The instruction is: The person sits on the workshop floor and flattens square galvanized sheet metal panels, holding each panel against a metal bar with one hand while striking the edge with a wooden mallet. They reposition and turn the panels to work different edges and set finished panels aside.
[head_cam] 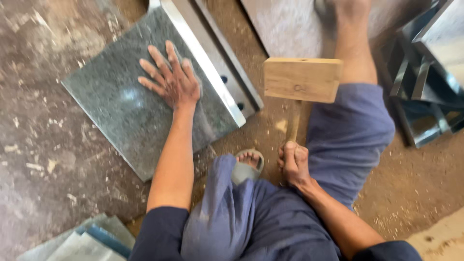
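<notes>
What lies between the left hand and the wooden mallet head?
In the head view, the metal sheet's folded bright edge and a dark steel bar lie between left hand and mallet.

Bare floor (43, 159) lies open to the left of the metal sheet (121, 108). Along the sheet's right edge a steel bar (217, 63) blocks the way. Between that bar and the raised wooden mallet (302, 79) runs a narrow strip of dusty floor. Stacked metal pieces (425, 82) crowd the right; a sandalled foot (249, 162) sits below.

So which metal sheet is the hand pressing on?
The left hand lies flat on the big grey sheet on the floor. The stacked sheets at bottom left are untouched.
</notes>
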`<state>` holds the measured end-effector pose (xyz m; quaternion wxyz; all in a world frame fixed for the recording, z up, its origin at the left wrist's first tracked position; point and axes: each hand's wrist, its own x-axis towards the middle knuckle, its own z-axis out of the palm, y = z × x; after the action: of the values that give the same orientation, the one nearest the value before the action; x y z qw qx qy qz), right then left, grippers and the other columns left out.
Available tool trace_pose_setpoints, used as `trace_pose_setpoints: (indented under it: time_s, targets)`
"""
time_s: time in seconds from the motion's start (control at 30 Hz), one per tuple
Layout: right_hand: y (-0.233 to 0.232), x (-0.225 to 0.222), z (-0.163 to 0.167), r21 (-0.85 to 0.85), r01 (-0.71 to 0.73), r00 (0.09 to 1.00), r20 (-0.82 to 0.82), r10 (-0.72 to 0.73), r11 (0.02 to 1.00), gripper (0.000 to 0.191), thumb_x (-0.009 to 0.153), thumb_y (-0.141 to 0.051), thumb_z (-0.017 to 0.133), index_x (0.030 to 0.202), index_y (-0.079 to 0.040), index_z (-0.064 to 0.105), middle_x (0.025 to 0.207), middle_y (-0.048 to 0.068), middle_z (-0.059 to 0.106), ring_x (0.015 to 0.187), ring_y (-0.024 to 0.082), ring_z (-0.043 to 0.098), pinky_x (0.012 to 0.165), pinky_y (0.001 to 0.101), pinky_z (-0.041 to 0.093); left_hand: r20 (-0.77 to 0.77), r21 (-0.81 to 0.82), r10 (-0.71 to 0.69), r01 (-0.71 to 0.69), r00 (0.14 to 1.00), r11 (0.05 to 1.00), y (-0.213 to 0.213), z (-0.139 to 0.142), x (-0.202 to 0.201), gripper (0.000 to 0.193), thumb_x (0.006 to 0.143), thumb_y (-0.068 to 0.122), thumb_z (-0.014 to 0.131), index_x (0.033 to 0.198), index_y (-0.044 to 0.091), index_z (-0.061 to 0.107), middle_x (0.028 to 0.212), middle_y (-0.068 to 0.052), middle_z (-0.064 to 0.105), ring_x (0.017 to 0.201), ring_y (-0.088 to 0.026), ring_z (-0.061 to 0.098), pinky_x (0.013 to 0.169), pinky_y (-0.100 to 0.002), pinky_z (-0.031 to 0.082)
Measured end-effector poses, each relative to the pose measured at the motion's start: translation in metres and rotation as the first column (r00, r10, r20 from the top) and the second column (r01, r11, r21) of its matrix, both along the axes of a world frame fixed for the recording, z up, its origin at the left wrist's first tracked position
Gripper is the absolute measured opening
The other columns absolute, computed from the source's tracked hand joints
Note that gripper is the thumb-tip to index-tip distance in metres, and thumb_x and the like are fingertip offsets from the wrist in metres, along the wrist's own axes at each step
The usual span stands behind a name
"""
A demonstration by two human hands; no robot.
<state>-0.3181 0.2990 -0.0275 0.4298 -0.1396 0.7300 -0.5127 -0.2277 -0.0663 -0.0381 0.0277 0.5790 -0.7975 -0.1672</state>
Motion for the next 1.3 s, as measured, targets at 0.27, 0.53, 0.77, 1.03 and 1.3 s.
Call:
trace_pose_setpoints:
  time_s: [0.27, 0.53, 0.77, 1.03, 1.3]
  targets:
    - [-0.002, -0.038, 0.006, -0.14, 0.205, 0.977, 0.096, -0.193, 0.969, 0.046, 0.107, -0.042, 0.04, 0.08, -0.008, 0.055, 0.07, 0.0, 0.052, 0.051, 0.011, 0.05, 0.041, 0.03, 0.044, -0.024, 0.025, 0.001, 0.0, 1.0, 1.0, -0.004, 0.002, -0.003, 0.063, 0.11, 0.053, 0.023, 0.168, 0.03, 0.014, 0.175, -0.012, -0.002, 0.158, -0.045, -0.01, 0.121, -0.068, -0.014]
    - [-0.056, -0.045, -0.011, 0.02, -0.102, 0.975, -0.196, 0.104, 0.995, 0.042, 0.106, -0.031, 0.048, 0.077, -0.003, 0.057, 0.063, 0.013, 0.052, 0.054, 0.023, 0.05, 0.047, 0.0397, 0.042, -0.062, -0.025, 0.006, -0.008, 0.998, 1.0, -0.007, 0.003, -0.007, 0.067, 0.107, 0.052, 0.029, 0.167, 0.026, 0.016, 0.173, -0.017, 0.0, 0.157, -0.047, -0.008, 0.116, -0.072, -0.015]
    - [-0.112, -0.056, -0.001, -0.393, -0.125, 0.943, -0.333, -0.014, 0.911, 0.036, 0.11, -0.021, 0.045, 0.079, -0.007, 0.054, 0.066, 0.003, 0.059, 0.052, 0.015, 0.056, 0.044, 0.0292, 0.044, -0.073, -0.027, 0.013, -0.015, 0.997, 1.0, -0.014, -0.003, -0.004, 0.065, 0.108, 0.053, 0.031, 0.166, 0.024, 0.019, 0.173, -0.018, 0.002, 0.158, -0.047, -0.004, 0.117, -0.073, -0.013]
    - [-0.157, -0.063, 0.015, -0.447, 0.28, 0.958, 0.185, -0.219, 0.85, 0.034, 0.111, -0.028, 0.042, 0.087, -0.007, 0.055, 0.067, 0.004, 0.055, 0.054, 0.017, 0.053, 0.049, 0.0324, 0.045, -0.05, -0.034, 0.034, -0.036, 0.998, 0.999, -0.015, -0.001, -0.002, 0.066, 0.109, 0.052, 0.031, 0.167, 0.024, 0.019, 0.174, -0.018, 0.003, 0.159, -0.046, -0.004, 0.118, -0.074, -0.013]
    - [-0.193, -0.078, 0.004, -0.286, 0.039, 0.999, 0.018, -0.036, 0.957, 0.038, 0.107, -0.027, 0.037, 0.079, -0.009, 0.055, 0.06, 0.001, 0.051, 0.045, 0.013, 0.046, 0.037, 0.0313, 0.041, -0.061, -0.03, 0.058, -0.06, 0.996, 0.998, -0.018, 0.003, -0.004, 0.065, 0.107, 0.05, 0.031, 0.166, 0.024, 0.018, 0.172, -0.019, 0.002, 0.157, -0.046, -0.005, 0.116, -0.074, -0.014]
